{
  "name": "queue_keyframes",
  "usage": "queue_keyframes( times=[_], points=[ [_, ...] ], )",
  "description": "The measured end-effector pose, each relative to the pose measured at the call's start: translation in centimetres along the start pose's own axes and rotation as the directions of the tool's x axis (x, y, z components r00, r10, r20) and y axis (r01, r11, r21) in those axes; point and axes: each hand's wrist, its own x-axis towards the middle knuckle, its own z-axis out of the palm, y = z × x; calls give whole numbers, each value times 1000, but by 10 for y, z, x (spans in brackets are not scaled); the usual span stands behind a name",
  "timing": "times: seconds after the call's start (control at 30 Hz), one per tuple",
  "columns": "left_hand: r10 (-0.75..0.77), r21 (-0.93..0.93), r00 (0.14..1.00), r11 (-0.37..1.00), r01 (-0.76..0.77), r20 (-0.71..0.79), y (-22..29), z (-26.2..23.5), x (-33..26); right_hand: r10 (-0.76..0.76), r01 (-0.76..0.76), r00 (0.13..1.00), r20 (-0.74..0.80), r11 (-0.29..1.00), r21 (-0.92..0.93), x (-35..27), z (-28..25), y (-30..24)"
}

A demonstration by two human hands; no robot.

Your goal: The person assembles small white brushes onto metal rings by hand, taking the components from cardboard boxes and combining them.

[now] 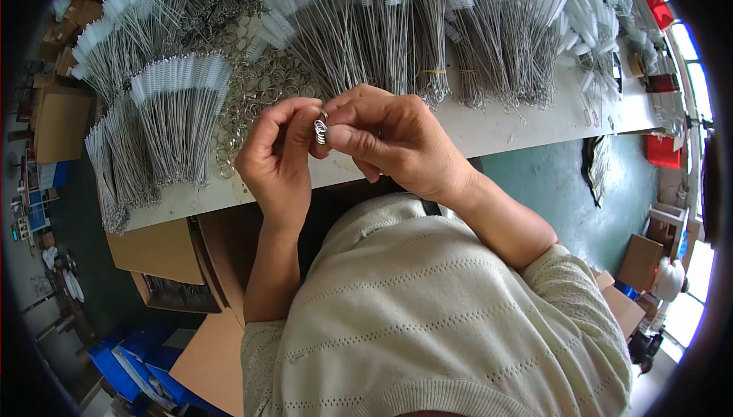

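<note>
Close together in front of my body, at the table's near edge, both hands pinch a small bunch of shiny metal rings point(321, 133). My left hand point(279, 142) is closed, thumb and fingertips gripping the bunch from the left. From the other side, my right hand point(397, 138) is closed on it too, its thumb pressed near the lower rings. The fingers hide part of the bunch, so I cannot tell how the rings are joined. Loose metal rings point(267, 73) lie in a heap on the table just beyond my left hand.
Wire-handled brushes with white bristles point(359, 27) stand bundled along the white table point(489, 130). More brush bundles point(175, 119) lie at the left. A cardboard box point(156, 253) and blue bins point(137, 363) sit below left. A red container point(663, 151) is at the right.
</note>
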Motion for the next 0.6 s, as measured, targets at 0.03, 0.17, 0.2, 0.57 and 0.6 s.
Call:
queue_keyframes(
  times=[0.03, 0.17, 0.2, 0.57, 0.6],
  points=[
    [-52, -97, 998, 994, 54, 22, -1, -1, 1, -20, 20, 1000, -18, 1000, -4, -2, 1, 0],
    [-250, -526, 931, 772, 358, 266, 14, -11, 0, -661, 572, 749, 32, 622, -534, -5, 1, 16],
    [-239, -552, 897, 720, 420, 372, 18, -14, 0, -661, 571, 750, 30, 624, -533, -6, -1, 15],
    [8, 143, 855, 985, -95, 518, 64, -38, 4, -671, 686, 522, 526, -36, -727, -8, -4, 1],
    [7, 144, 855, 985, -95, 518, 66, -35, -1, -726, 716, 557, 403, 174, -676, -6, -2, -1]
  ],
)
